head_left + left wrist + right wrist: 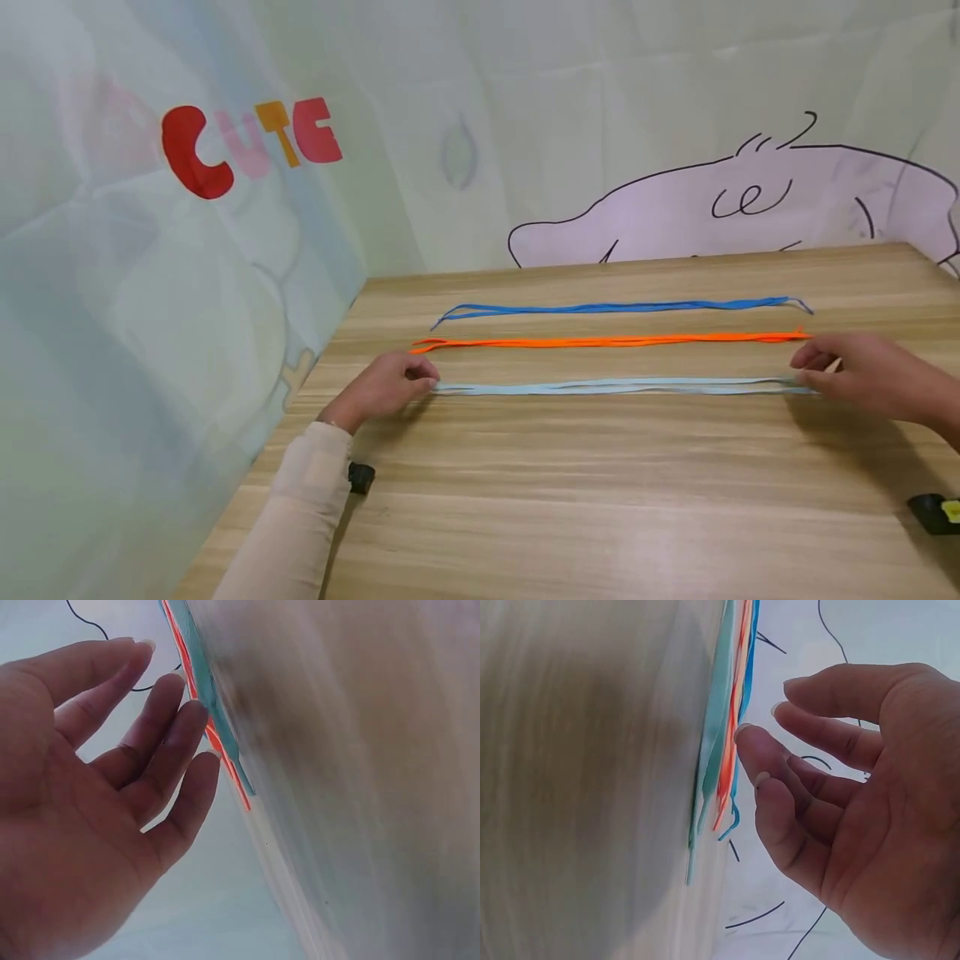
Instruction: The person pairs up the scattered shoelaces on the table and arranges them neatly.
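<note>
A pale blue shoelace, doubled into flat strands, lies stretched across the wooden table. At its left end is my left hand, fingers loosely bent. My right hand hovers by the right end, thumb and fingers apart. Both wrist views show the fingers curved with nothing between them, overlapping or close beside the laces. Beyond the pale lace runs an orange shoelace, roughly parallel to it. Farthest back is a darker blue shoelace, its thin tips bent outward at both ends.
The wood-grain table reaches back to a printed cloth wall with coloured letters and a cartoon figure. Another cloth wall closes the left side. Black wrist-worn pieces show under both forearms.
</note>
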`<action>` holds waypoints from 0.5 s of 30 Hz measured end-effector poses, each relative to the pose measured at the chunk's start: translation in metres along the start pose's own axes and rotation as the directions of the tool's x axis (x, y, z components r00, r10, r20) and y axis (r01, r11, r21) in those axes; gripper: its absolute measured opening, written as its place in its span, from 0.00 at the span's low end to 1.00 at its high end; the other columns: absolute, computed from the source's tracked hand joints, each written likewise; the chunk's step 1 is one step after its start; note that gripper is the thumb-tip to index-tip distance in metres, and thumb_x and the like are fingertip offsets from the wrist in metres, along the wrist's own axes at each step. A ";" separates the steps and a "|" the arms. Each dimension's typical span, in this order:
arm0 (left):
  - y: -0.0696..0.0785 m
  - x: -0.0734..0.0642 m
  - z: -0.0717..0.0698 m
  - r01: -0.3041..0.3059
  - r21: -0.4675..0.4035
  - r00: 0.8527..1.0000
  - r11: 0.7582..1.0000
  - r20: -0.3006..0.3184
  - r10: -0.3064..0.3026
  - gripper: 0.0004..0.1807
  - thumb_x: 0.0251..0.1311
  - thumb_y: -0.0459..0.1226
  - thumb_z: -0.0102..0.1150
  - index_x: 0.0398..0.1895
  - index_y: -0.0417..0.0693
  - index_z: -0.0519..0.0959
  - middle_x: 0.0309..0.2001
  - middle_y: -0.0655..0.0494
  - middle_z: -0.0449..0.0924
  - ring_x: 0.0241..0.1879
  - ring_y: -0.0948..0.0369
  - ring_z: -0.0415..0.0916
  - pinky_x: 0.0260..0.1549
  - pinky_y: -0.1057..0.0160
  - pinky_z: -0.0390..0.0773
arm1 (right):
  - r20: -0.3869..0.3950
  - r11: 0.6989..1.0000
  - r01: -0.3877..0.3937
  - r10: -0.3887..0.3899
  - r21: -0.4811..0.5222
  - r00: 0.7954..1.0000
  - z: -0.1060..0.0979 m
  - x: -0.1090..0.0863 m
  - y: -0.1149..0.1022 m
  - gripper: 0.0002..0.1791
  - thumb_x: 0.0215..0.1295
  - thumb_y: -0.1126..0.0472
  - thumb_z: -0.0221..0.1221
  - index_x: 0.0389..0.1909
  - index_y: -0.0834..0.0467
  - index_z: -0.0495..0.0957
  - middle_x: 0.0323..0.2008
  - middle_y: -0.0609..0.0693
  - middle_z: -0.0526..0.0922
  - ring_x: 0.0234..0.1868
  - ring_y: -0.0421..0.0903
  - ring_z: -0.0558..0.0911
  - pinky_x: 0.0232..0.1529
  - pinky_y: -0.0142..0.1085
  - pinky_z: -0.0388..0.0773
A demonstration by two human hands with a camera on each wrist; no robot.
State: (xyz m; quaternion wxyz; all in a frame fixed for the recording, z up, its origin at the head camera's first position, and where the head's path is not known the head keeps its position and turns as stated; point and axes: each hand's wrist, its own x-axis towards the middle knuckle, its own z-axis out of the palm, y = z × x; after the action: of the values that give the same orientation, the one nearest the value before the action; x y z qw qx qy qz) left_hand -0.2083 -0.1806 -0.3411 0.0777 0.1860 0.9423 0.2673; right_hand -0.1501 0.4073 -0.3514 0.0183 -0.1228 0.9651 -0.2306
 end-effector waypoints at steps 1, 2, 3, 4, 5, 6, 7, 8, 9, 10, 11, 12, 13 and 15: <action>0.000 0.001 0.001 -0.004 -0.001 1.000 1.000 0.002 0.004 0.06 0.69 0.35 0.59 0.43 0.45 0.84 0.41 0.56 0.82 0.40 0.58 0.75 0.43 0.57 0.75 | 0.000 1.000 0.002 -0.002 0.002 1.000 0.000 0.001 0.000 0.11 0.68 0.63 0.62 0.44 0.68 0.80 0.35 0.49 0.83 0.33 0.45 0.79 0.29 0.34 0.76; 0.001 0.001 0.001 -0.007 0.000 1.000 1.000 0.003 0.007 0.06 0.69 0.35 0.59 0.43 0.45 0.84 0.40 0.57 0.82 0.40 0.58 0.75 0.43 0.57 0.75 | -0.001 1.000 0.007 -0.007 0.005 1.000 -0.001 0.001 0.000 0.11 0.68 0.63 0.62 0.44 0.68 0.80 0.35 0.49 0.83 0.32 0.45 0.79 0.29 0.35 0.76; 0.002 0.001 0.001 -0.008 -0.003 1.000 1.000 0.005 0.008 0.06 0.69 0.35 0.59 0.43 0.46 0.84 0.40 0.57 0.82 0.40 0.58 0.75 0.43 0.57 0.75 | -0.001 1.000 0.008 -0.008 0.004 1.000 -0.001 0.002 0.000 0.11 0.69 0.63 0.62 0.44 0.68 0.80 0.35 0.49 0.83 0.32 0.45 0.79 0.30 0.35 0.76; 0.002 0.001 0.002 -0.008 -0.002 1.000 1.000 0.006 0.008 0.06 0.69 0.36 0.58 0.43 0.46 0.84 0.41 0.57 0.82 0.40 0.58 0.75 0.43 0.57 0.75 | 0.000 1.000 0.006 -0.006 -0.001 1.000 -0.001 0.003 -0.001 0.11 0.69 0.62 0.62 0.44 0.67 0.80 0.36 0.49 0.83 0.32 0.44 0.79 0.30 0.35 0.76; 0.002 0.001 0.002 -0.003 -0.004 1.000 1.000 0.008 0.003 0.06 0.70 0.36 0.58 0.43 0.46 0.84 0.41 0.57 0.82 0.40 0.58 0.75 0.43 0.57 0.75 | 0.001 1.000 0.011 -0.011 -0.001 1.000 -0.001 0.003 -0.002 0.11 0.69 0.62 0.62 0.44 0.67 0.80 0.36 0.49 0.83 0.32 0.44 0.79 0.30 0.35 0.76; 0.003 0.001 0.002 0.002 -0.006 1.000 1.000 0.008 -0.002 0.07 0.70 0.37 0.57 0.43 0.46 0.84 0.41 0.57 0.82 0.40 0.58 0.75 0.43 0.57 0.75 | 0.004 1.000 0.015 -0.015 0.000 1.000 -0.001 0.004 -0.003 0.12 0.69 0.62 0.62 0.45 0.68 0.80 0.36 0.49 0.83 0.32 0.44 0.80 0.30 0.35 0.76; 0.003 0.001 0.002 0.007 -0.006 1.000 1.000 0.007 -0.007 0.08 0.71 0.38 0.57 0.44 0.46 0.84 0.42 0.57 0.82 0.40 0.58 0.75 0.43 0.57 0.75 | 0.005 1.000 0.019 -0.019 0.001 1.000 -0.001 0.004 -0.004 0.12 0.69 0.62 0.62 0.45 0.68 0.80 0.36 0.49 0.83 0.32 0.44 0.80 0.31 0.35 0.76; 0.004 0.001 0.002 0.009 -0.006 1.000 1.000 0.003 -0.009 0.08 0.71 0.38 0.57 0.44 0.46 0.84 0.42 0.57 0.82 0.40 0.58 0.74 0.44 0.56 0.75 | 0.002 1.000 0.023 -0.023 -0.003 1.000 -0.001 0.005 -0.005 0.12 0.69 0.62 0.62 0.45 0.67 0.80 0.36 0.48 0.83 0.32 0.44 0.80 0.31 0.35 0.76; 0.004 0.001 0.002 0.010 -0.004 1.000 1.000 -0.002 -0.010 0.09 0.71 0.38 0.56 0.45 0.46 0.83 0.42 0.57 0.82 0.40 0.58 0.74 0.44 0.56 0.75 | 0.000 1.000 0.029 -0.029 -0.008 1.000 -0.001 0.005 -0.006 0.11 0.69 0.62 0.62 0.45 0.67 0.81 0.36 0.48 0.83 0.32 0.43 0.80 0.31 0.35 0.76; 0.005 0.001 0.002 0.010 -0.003 1.000 1.000 -0.007 -0.010 0.09 0.72 0.39 0.56 0.45 0.46 0.83 0.42 0.57 0.82 0.41 0.58 0.74 0.44 0.56 0.75 | 0.001 1.000 0.027 -0.027 -0.011 1.000 -0.001 0.006 -0.008 0.12 0.70 0.61 0.61 0.45 0.67 0.81 0.36 0.48 0.83 0.32 0.43 0.80 0.31 0.35 0.76; 0.006 0.001 0.002 0.007 -0.002 1.000 1.000 -0.011 -0.007 0.10 0.72 0.39 0.56 0.46 0.45 0.83 0.42 0.57 0.82 0.41 0.58 0.74 0.45 0.56 0.75 | 0.001 0.999 0.029 -0.029 -0.015 1.000 -0.001 0.006 -0.009 0.11 0.70 0.61 0.61 0.45 0.67 0.81 0.36 0.48 0.83 0.32 0.43 0.80 0.30 0.35 0.76; 0.007 0.002 0.002 -0.001 0.002 1.000 1.000 -0.015 0.001 0.10 0.72 0.39 0.56 0.46 0.45 0.83 0.43 0.57 0.82 0.41 0.58 0.75 0.45 0.55 0.75 | 0.001 0.999 0.030 -0.030 -0.018 1.000 0.000 0.007 -0.010 0.12 0.71 0.61 0.60 0.45 0.67 0.80 0.36 0.48 0.83 0.32 0.43 0.80 0.30 0.35 0.77; 0.008 0.002 0.002 -0.008 0.004 1.000 1.000 -0.018 0.008 0.10 0.72 0.39 0.56 0.47 0.45 0.83 0.43 0.57 0.82 0.42 0.58 0.75 0.46 0.55 0.75 | 0.000 0.999 0.032 -0.032 -0.022 0.999 0.001 0.008 -0.011 0.12 0.71 0.60 0.60 0.45 0.67 0.81 0.36 0.48 0.83 0.32 0.43 0.79 0.30 0.35 0.77; 0.011 0.003 0.002 -0.018 0.010 1.000 1.000 -0.023 0.018 0.10 0.72 0.40 0.56 0.47 0.45 0.83 0.43 0.57 0.82 0.43 0.58 0.76 0.48 0.54 0.75 | -0.002 0.999 0.030 -0.030 -0.024 1.000 0.003 0.009 -0.014 0.13 0.72 0.60 0.59 0.46 0.67 0.81 0.36 0.48 0.82 0.32 0.43 0.80 0.29 0.36 0.77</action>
State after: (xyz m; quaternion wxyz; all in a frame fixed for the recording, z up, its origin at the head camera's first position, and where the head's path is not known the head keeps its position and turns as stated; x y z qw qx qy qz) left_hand -0.2070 -0.1700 -0.3377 0.0633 0.1916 0.9427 0.2657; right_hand -0.1558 0.3919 -0.3473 0.0121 -0.1371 0.9659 -0.2192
